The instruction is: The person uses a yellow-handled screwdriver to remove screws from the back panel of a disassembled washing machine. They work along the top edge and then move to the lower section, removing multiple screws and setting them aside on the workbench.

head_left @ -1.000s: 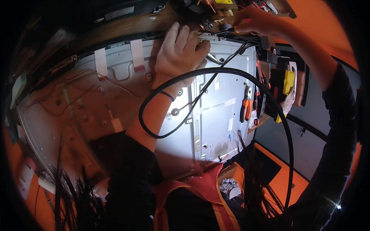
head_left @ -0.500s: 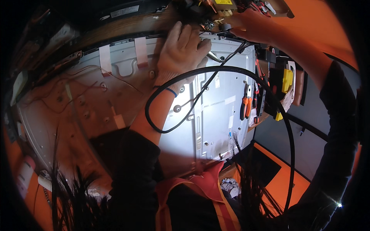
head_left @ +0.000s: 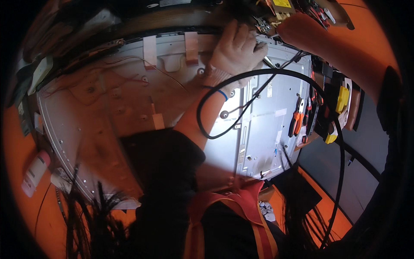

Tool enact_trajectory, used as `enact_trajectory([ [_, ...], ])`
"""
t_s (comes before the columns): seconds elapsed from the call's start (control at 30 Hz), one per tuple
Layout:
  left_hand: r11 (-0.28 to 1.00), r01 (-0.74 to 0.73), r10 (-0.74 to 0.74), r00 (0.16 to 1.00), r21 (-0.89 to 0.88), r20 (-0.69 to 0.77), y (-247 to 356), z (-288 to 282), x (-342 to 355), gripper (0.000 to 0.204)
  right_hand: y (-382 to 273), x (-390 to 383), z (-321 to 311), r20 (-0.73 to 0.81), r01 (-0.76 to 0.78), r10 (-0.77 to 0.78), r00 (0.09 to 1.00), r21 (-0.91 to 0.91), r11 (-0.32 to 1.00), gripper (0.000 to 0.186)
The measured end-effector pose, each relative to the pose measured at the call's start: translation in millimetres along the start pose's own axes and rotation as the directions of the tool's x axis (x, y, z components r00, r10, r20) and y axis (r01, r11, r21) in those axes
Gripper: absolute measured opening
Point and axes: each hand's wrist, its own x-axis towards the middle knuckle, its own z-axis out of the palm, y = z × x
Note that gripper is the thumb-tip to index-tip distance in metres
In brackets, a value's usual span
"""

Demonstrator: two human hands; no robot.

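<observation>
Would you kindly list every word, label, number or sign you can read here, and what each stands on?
No text is legible.
Yellow label at the top edge, among dim clutter: print too small to read.
Pale label on a dark panel: too small and blurred.

Prob. a wkshp, repair/assembly type: big bare-metal panel w/ holes & fixings, orange/blk pliers lying on it, more hand tools along its R side, thick blk cable looped over, loose small metal parts at top, wearer in red work apron w/ orange trim
</observation>
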Motion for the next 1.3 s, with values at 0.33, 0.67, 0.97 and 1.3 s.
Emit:
enact_trajectory([
  [0.33, 0.993, 0.002, -0.003, 1.0, 0.115, 0.011, 2, -6, -6, 0.035, 42, -5, -4, 0.721, -0.508, -0.07, 0.69, 0.55, 0.663, 0.034],
  [0.67, 0.987, -0.07, 0.106, 0.96, 0.147, -0.257, -5, 10, -1, 0.043, 3, 1, -5, 0.242, -0.167, 0.09, 0.966, 0.32, 0.933, 0.024],
  [0.97, 0.969, 0.21, -0.24, 0.926, -0.13, -0.291, 9, 14, -6, 0.043, 2, -14, -10, 0.444, -0.404, 0.148, 0.884, 0.565, 0.72, 0.022],
  [1.3, 0.99, -0.083, 0.103, 0.976, 0.112, -0.19, 0, 2, 8, 0.025, 30, -25, -7, 0.592, -0.563, 0.014, 0.806, 0.758, 0.33, 0.02],
])
